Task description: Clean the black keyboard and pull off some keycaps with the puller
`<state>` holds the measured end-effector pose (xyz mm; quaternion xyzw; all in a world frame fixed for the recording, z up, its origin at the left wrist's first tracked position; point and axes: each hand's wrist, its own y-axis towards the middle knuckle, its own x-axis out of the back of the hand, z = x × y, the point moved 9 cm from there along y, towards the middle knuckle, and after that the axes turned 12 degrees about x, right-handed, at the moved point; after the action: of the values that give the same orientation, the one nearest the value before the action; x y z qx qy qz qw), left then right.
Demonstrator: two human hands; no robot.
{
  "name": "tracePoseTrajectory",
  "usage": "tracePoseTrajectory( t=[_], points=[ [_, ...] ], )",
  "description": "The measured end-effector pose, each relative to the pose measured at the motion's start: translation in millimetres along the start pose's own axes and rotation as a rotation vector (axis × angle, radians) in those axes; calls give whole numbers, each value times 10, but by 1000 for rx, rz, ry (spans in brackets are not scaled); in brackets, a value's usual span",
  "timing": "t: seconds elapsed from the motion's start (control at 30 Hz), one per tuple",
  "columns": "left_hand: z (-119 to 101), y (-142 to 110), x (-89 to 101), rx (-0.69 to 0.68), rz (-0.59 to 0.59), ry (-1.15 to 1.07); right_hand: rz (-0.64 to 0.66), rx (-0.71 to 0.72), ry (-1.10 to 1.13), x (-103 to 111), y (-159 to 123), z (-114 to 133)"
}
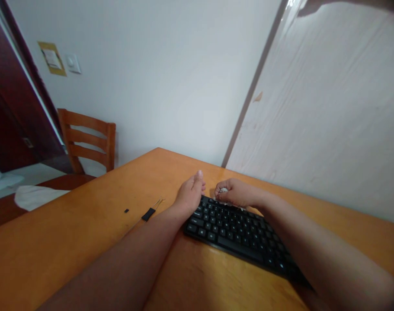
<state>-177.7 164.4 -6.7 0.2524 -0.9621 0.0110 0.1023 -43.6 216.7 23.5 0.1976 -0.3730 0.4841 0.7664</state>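
Observation:
A black keyboard (235, 233) lies at a slant on the wooden table, its right end hidden under my right forearm. At its upper left corner, my left hand (189, 193) presses against the edge with thumb raised and fingers curled, the fingers partly hidden. My right hand (237, 192) is closed around a crumpled white tissue (223, 190) at the keyboard's top edge. Bits of white also show beneath that hand, along the upper row of keys.
Left of my left hand, a small black rectangular piece with thin strings (148, 214) and a tiny black chip-like piece (126, 211) lie on the wooden table (102, 242). A wooden chair (89, 138) stands beyond the left edge. A wall (171, 86) borders the far side.

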Motion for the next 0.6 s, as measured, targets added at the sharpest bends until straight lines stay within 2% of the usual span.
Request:
tracePoseTrajectory(
  t=[0.17, 0.43, 0.6],
  points=[
    [12, -9, 21, 22, -11, -15, 20, 27, -46, -38, 127, 110],
    [99, 69, 80, 86, -57, -15, 26, 39, -104, -96, 292, 145],
    [148, 126, 104, 77, -83, 31, 30, 117, -122, -153, 375, 277]
  ],
)
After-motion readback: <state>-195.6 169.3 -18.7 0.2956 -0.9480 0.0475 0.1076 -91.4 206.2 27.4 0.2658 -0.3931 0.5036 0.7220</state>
